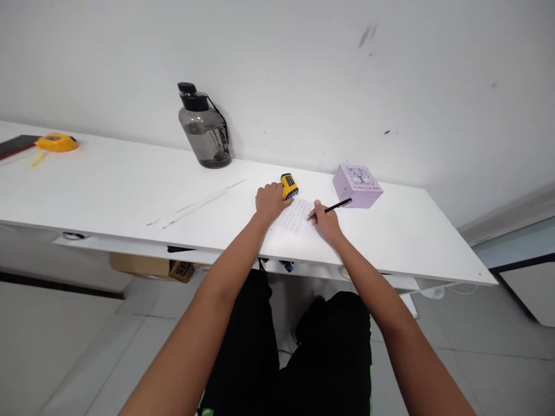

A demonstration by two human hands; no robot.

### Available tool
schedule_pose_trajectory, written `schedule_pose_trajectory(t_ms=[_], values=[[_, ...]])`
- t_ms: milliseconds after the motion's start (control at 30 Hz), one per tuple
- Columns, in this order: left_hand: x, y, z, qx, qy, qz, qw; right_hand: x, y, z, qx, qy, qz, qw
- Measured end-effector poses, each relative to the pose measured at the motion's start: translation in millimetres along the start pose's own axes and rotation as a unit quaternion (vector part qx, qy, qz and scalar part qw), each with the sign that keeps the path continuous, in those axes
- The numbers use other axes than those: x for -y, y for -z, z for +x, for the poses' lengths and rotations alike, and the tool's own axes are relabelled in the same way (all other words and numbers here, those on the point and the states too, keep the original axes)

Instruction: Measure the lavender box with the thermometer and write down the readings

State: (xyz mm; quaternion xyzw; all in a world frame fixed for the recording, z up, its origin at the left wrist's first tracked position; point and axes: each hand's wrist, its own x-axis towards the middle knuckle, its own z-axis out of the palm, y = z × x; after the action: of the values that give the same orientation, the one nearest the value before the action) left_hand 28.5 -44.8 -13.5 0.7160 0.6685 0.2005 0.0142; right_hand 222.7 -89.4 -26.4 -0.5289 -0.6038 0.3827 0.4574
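White paper (296, 216) lies pinned flat under your left hand (269, 201), beside a yellow gadget (289, 186), while your right hand (326, 222) pinches a black pen (335, 207), tip down for writing.

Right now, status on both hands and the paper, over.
Right hand shut on pen, tip at the paper. Left hand rests at the paper's edge, touching yellow device. Purple box beside, apart.

A single head-worn camera looks forward and down from above the near edge of the counter (130, 190), facing the wall behind its far edge, both forearms reaching away from it.
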Motion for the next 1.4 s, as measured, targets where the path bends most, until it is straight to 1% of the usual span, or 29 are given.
schedule_pose_trajectory(t_ms=[67,133,233,333,500,800,1000,1167,1400], values=[[0.7,1.1,-1.3,0.003,0.003,-0.020,1.000,3.4,2.9,-1.4,0.012,0.025,-0.045,0.999],[1.9,2.5,-1.5,0.017,0.008,-0.035,0.999,6.2,4.0,-2.7,0.021,0.035,-0.060,0.997],[3.3,5.4,-0.9,0.030,0.008,-0.041,0.999,7.4,2.6,-3.1,0.013,0.034,-0.063,0.997],[2.8,9.0,-1.8,0.037,-0.001,-0.020,0.999,6.7,-0.1,-2.5,0.004,0.030,-0.064,0.997],[0.9,10.9,-5.2,0.031,-0.006,0.010,0.999,5.8,-2.4,-2.1,0.006,0.037,-0.065,0.997],[1.1,8.6,-4.8,0.027,-0.007,0.000,1.000,4.8,-2.1,-2.5,0.001,0.052,-0.092,0.994],[0.4,11.7,-3.2,0.043,0.002,-0.006,0.999,6.2,-2.6,-3.6,0.018,0.026,-0.087,0.996],[1.6,10.0,-3.1,0.040,-0.003,-0.003,0.999,4.4,-1.9,-2.4,0.006,0.022,-0.069,0.997],[2.1,7.7,-2.7,0.035,-0.004,-0.002,0.999,4.2,-2.0,-1.7,-0.009,0.033,-0.087,0.996]])
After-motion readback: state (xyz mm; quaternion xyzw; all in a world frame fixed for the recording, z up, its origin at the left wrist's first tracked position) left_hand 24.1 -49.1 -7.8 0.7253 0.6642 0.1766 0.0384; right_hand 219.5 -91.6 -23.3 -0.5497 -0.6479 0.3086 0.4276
